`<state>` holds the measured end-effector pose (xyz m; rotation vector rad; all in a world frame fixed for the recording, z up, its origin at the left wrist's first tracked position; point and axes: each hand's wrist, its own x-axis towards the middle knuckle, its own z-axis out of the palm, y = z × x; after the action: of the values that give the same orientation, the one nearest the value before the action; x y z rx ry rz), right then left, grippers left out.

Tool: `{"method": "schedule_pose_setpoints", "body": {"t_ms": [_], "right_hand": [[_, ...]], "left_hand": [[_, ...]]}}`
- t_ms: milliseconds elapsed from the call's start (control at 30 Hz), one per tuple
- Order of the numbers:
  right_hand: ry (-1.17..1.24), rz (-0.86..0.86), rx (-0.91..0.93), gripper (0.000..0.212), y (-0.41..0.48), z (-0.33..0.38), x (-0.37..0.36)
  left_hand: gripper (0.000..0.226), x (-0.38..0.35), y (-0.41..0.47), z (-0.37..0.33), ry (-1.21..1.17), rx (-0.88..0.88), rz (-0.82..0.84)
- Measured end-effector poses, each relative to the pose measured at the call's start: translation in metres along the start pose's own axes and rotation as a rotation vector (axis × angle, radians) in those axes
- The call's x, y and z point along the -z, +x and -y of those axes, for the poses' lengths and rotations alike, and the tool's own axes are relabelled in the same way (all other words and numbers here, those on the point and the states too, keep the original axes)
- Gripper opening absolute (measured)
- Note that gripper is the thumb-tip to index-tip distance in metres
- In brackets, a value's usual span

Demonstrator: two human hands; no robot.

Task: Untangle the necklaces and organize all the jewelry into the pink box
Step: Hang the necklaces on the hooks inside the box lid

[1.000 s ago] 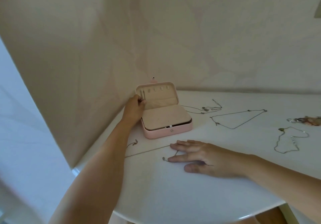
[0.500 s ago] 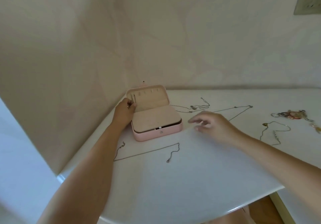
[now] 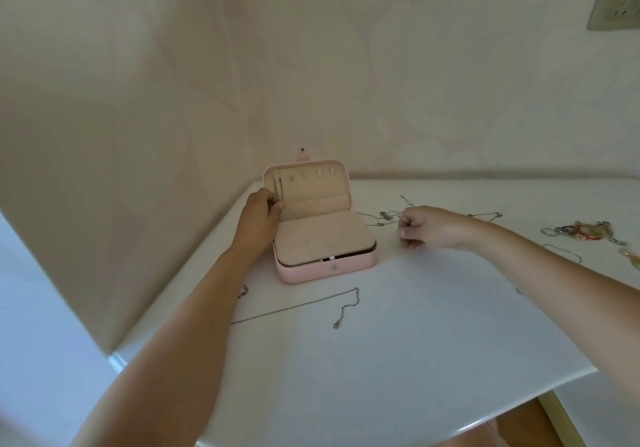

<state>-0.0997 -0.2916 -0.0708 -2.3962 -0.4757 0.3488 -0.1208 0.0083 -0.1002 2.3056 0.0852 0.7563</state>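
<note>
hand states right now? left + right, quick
Left hand: closed, pinching the chain hung in the lid of the pink box.
Right hand: fingers curled beside the necklaces; whether it holds anything cannot be told.

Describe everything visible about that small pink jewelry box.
The small pink jewelry box, round-cornered, sits open on the white table near the wall corner. Its beige-lined lid stands upright, with a row of small hooks, a pocket and a snap tab on top. A flat beige panel with tiny holes covers the base; a stud sits on the front. The left hand pinches a thin chain hanging inside the lid.
</note>
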Motion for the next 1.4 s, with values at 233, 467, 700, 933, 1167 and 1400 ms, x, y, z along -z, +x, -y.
{"method": "schedule_pose_setpoints", "body": {"t_ms": [233,467,700,933,1167,1400], "right_hand": [[0.234,0.044,0.115,0.022,0.009,0.066,0.054],[-0.025,-0.044,0.389,0.015,0.018,0.154,0.097],[-0.145,-0.076,0.497,0.013,0.036,0.207,0.106],[-0.147,-0.139,0.538,0.015,0.059,0.223,0.115],[-0.177,-0.129,0.612,0.012,0.075,0.228,0.114],[-0.141,-0.183,0.645,0.011,0.082,0.224,0.125]], "left_hand": [[0.01,-0.002,-0.001,-0.003,-0.032,-0.031,0.022],[0.01,-0.012,-0.005,-0.007,-0.021,-0.07,0.053],[0.009,-0.015,-0.007,-0.014,-0.057,-0.133,0.057],[0.006,-0.014,-0.005,-0.015,-0.087,-0.142,0.069],[0.003,-0.015,-0.004,-0.014,-0.08,-0.154,0.069],[0.007,-0.015,-0.003,-0.015,-0.072,-0.152,0.071]]}}
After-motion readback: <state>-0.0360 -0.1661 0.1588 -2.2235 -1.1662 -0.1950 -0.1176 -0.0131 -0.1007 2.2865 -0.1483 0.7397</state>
